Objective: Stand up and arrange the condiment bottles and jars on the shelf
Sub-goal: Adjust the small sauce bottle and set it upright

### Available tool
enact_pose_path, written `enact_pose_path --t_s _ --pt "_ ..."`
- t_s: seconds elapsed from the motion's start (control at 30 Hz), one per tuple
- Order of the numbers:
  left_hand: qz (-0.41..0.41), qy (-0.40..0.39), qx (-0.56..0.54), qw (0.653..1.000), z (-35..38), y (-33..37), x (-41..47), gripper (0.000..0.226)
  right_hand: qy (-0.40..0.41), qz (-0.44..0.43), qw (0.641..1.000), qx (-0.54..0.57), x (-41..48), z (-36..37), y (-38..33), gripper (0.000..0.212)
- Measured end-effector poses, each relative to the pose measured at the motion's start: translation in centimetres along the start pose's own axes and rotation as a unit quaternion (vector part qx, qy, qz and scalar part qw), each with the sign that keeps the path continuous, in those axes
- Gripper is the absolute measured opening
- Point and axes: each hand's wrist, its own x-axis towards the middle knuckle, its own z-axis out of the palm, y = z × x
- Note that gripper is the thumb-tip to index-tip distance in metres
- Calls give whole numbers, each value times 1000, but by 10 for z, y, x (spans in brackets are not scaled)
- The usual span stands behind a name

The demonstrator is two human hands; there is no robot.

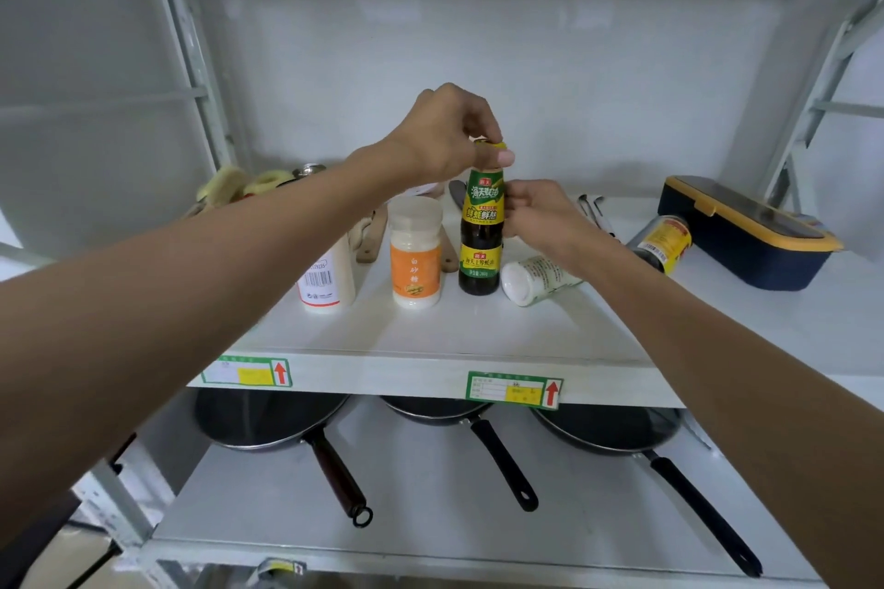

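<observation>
A dark sauce bottle with a green and yellow label and a yellow cap stands upright on the white shelf. My left hand pinches its cap from above, and my right hand holds its neck from the right. Left of it stand a sugar jar with an orange label and a white bottle partly behind my left arm. A small white-capped jar lies on its side just right of the sauce bottle. Further right, a dark jar with a yellow label also lies tipped over.
A navy box with a yellow lid sits at the shelf's right end. Wooden utensils, tongs and yellow ring-shaped items lie toward the back. Three black pans rest on the lower shelf, handles pointing outward.
</observation>
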Motion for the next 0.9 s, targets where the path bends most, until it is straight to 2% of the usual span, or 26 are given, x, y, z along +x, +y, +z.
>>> enact_pose_path --t_s 0.07,0.27,0.43,0.7,0.9 --pt "-8 4 18 1000 3 5 2 36 -1 12 1000 -4 -1 0 0 42" --pt "2 5 45 999 4 13 2 25 -10 1 1000 14 -10 -6 2 50" --pt "-2 23 42 999 6 14 -1 23 -13 -26 1000 -9 -16 -5 3 33" --pt "-14 53 48 997 7 14 -7 26 -30 -36 999 -20 -17 -2 5 35" --pt "-3 37 68 997 9 12 -9 28 -38 8 999 29 -17 -19 5 56"
